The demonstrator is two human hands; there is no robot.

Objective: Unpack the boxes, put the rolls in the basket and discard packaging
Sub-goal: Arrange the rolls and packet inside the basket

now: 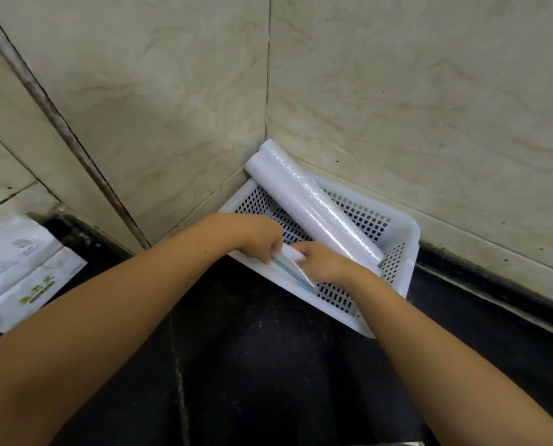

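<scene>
A white perforated plastic basket (400,239) sits in the corner of a dark counter against tiled walls. Two long rolls of clear film (310,201) lie slanted in it, their far ends sticking up over the basket's back corner. Over the basket's near-left rim, my left hand (262,241) and my right hand (323,262) both grip a shorter white roll with blue lines (289,267), one hand on each side of it. The roll's lower end points toward me.
White boxes with green print (17,268) lie at the left edge of the dark counter (268,365). Beige marbled wall tiles rise close behind the basket on two sides. A seam runs through the counter in front of me.
</scene>
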